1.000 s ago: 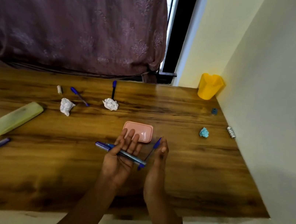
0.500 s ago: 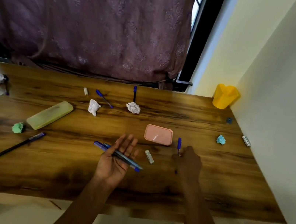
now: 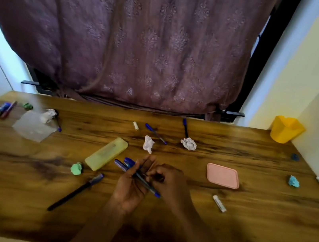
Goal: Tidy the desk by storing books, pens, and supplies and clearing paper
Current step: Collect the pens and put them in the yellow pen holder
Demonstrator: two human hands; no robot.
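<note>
My left hand is palm up over the middle of the wooden desk and holds a bundle of blue pens. My right hand lies against it and pinches one of those pens. A dark pen lies loose to the left, two more blue pens lie farther back. Crumpled paper sits about: white balls, a green ball and a teal one. A yellow pencil case lies shut just left of my hands.
A yellow pen cup stands at the back right corner by the wall. A pink lid lies right of my hands, a small white eraser near it. A clear pouch, markers and more paper sit at back left.
My right hand has come back from the desk near the pink lid to my left hand with a blue pen. The camera has swung left, bringing the desk's left side into view.
</note>
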